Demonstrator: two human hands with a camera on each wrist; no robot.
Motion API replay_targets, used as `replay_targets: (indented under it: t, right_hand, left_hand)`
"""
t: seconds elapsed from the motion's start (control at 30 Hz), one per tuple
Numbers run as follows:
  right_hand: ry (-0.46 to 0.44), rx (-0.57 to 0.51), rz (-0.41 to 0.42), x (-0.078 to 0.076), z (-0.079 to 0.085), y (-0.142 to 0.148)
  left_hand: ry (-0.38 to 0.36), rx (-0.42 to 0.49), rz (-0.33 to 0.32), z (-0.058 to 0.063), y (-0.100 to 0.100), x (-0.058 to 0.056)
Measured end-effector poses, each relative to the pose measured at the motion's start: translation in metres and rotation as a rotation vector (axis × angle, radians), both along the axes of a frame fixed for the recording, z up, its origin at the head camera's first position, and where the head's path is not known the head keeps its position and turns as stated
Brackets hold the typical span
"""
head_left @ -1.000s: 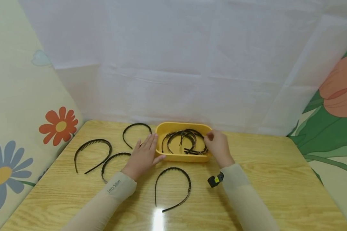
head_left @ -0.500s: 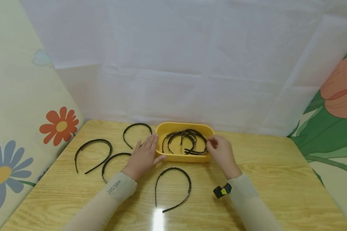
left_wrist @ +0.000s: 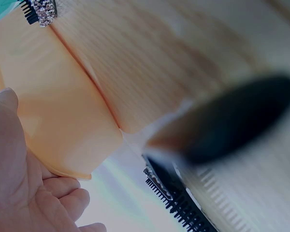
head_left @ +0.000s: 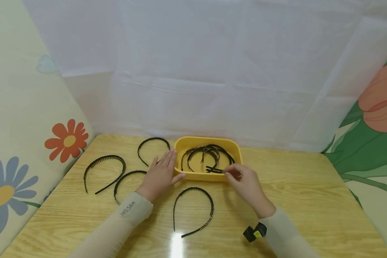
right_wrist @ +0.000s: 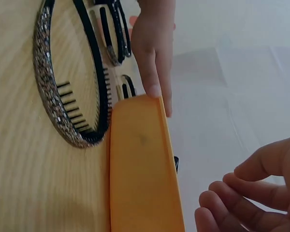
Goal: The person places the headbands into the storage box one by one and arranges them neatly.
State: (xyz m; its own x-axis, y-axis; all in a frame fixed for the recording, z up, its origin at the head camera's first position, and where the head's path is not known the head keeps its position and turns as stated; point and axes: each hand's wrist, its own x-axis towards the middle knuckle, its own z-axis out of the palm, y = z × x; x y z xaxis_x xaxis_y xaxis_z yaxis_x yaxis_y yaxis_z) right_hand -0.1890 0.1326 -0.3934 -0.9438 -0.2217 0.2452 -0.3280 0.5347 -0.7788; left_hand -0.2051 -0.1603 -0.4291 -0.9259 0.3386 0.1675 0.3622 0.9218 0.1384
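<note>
In the head view a yellow bin (head_left: 196,176) holds several black toothed headbands (head_left: 209,148). My left hand (head_left: 159,175) rests against its left end, fingers straight over the rim and thumb at the near corner. The left wrist view shows the thumb (left_wrist: 7,104) and fingertips touching the bin's edges. My right hand (head_left: 245,179) is over the near right corner, beside the black headband ends (head_left: 214,170). Its fingers are loosely bent, with thumb and forefinger close together. In the right wrist view that hand (right_wrist: 261,188) shows nothing held, apart from the bin wall (right_wrist: 142,159).
On the wooden table (head_left: 293,200), one headband with a glittery band (head_left: 211,211) lies in front of the bin. Left of it are more headbands: a far one (head_left: 153,138), a leftmost one (head_left: 106,157) and one partly behind the left arm (head_left: 122,177). A white sheet (head_left: 193,89) hangs behind.
My right hand has moved from the bin's right end down toward its near right corner, and the forearm has shifted right and nearer. The left hand, bin and headbands look still.
</note>
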Motion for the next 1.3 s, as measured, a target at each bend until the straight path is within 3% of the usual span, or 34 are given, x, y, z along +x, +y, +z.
replay_targets:
  t: [0.43,0.87,1.3]
  right_hand:
    - [-0.155,0.068,0.16,0.014,-0.023,-0.006]
    - [-0.354,0.053,0.202,0.018,-0.039,-0.017]
    - [-0.354,0.186,0.177,0.015,-0.041,-0.028]
  left_hand:
    - [-0.005,0.002,0.002,0.001,0.0,0.001]
    - [-0.012,0.005,0.002,0.003,0.0,0.002]
    - [0.003,0.005,0.0,0.002,0.0,0.001]
